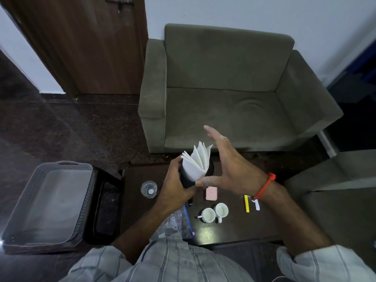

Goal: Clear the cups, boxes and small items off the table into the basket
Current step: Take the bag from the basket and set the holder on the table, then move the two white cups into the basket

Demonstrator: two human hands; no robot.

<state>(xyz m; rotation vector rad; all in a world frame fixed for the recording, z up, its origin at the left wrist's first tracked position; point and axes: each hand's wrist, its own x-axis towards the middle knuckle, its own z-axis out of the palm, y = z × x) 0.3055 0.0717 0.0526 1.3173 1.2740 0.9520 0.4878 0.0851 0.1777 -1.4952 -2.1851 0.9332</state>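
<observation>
My left hand (175,184) grips a black cylindrical holder (210,169) stuffed with white folded napkins (198,159), lifted above the dark table (234,228). My right hand (230,165) hovers just right of the holder with fingers spread, its thumb near the holder's lower side. On the table stand two white cups (209,215) (221,210), a clear glass (149,188), a pink box (211,193), a yellow strip (246,203) and a crumpled clear plastic bag (175,222). The grey basket (14,212) sits to the left on a dark stand.
A grey-green sofa (223,88) stands behind the table, with a second seat (335,180) at the right. A brown door (91,43) is at the back left. Dark floor (71,129) lies between the basket and the sofa.
</observation>
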